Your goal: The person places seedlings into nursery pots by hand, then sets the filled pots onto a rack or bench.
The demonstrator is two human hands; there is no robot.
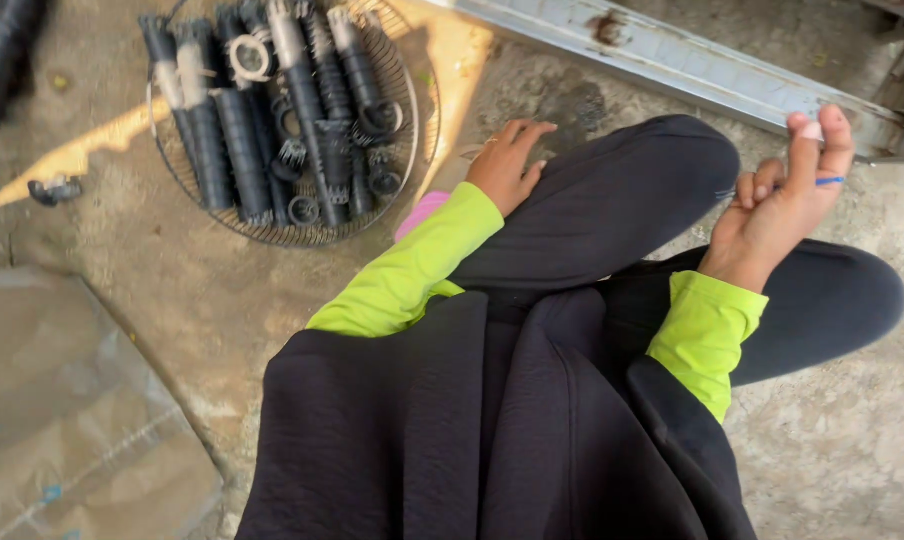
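**A:** Head camera, looking down. Left hand [508, 165]?

**B:** Loose, fingers spread, holding nothing. Resting on the black-clothed bent knee [632, 190], near the round wire basket [424, 120].

**A:** In the basket?

**B:** Full of long black plastic tubes [242, 140] and little black rings [303, 209].

**A:** Right hand [777, 205]?

**B:** Up over the other leg, pinching a thin blue stick [829, 181] between thumb and fingers. Beside a long grey metal rail [672, 60]. Bright green sleeves [702, 335] on both arms.

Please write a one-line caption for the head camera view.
Seated person's left hand rests near a round wire basket of black plastic tubes; right hand pinches a thin blue stick.
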